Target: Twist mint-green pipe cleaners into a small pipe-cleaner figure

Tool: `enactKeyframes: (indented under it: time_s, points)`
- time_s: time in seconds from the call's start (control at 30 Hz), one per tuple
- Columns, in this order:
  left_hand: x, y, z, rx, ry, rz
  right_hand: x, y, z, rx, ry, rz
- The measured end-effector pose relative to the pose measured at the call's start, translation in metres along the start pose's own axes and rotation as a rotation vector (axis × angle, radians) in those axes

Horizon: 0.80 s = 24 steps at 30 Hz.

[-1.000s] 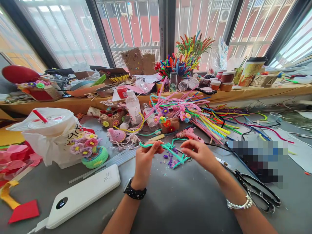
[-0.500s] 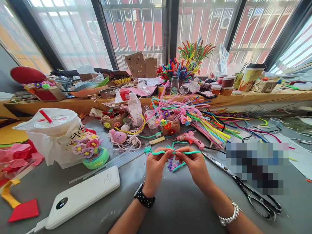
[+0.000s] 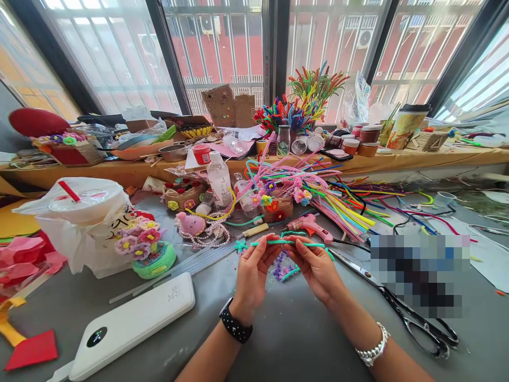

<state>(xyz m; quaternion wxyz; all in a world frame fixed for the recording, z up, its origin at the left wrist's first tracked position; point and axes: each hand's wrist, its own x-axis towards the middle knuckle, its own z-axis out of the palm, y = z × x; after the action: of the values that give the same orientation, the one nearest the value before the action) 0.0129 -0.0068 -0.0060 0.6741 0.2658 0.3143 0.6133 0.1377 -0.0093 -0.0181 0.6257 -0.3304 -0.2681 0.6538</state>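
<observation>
A teal pipe cleaner (image 3: 280, 242) stretches level between my two hands above the table. My left hand (image 3: 254, 270) pinches it between thumb and fingers. Close by, my right hand (image 3: 315, 268) pinches the same strand, its end sticking out to the right. A small teal star-like pipe-cleaner shape (image 3: 240, 246) shows just left of my left hand; whether it joins the held strand I cannot tell. Beneath and behind my hands lie purple fuzzy scraps (image 3: 280, 267) and another teal piece (image 3: 291, 274), partly hidden.
A pink glue gun (image 3: 312, 227) lies just behind my right hand. Large scissors (image 3: 392, 297) rest to its right. At left are a white power bank (image 3: 137, 323), a crocheted flower pot (image 3: 154, 260) and a bagged drink cup (image 3: 85, 212). Bundled pipe cleaners (image 3: 342, 209) lie farther back.
My right hand, apart and without a clear hold a second ago, has come left to pinch the pipe cleaner beside my left hand. Since half a second ago, both hands have tilted slightly upward.
</observation>
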Motion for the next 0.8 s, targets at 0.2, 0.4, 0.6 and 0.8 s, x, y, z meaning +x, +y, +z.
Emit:
enactKeyframes:
  time_s: [0.2,0.4,0.6,0.8]
  points:
    - [0.001,-0.002,-0.001,0.034,0.036,0.05,0.0,0.002,0.002,0.04,0.014,0.003]
    - [0.0,0.004,-0.002,0.068,0.034,0.095,-0.001,-0.008,0.0,-0.049,-0.129,-0.013]
    - [0.005,0.006,-0.004,-0.027,0.043,0.067,0.003,-0.016,-0.009,-0.011,-0.089,-0.047]
    - [0.003,0.006,-0.001,-0.084,0.161,0.088,0.0,-0.008,-0.001,0.023,-0.043,0.021]
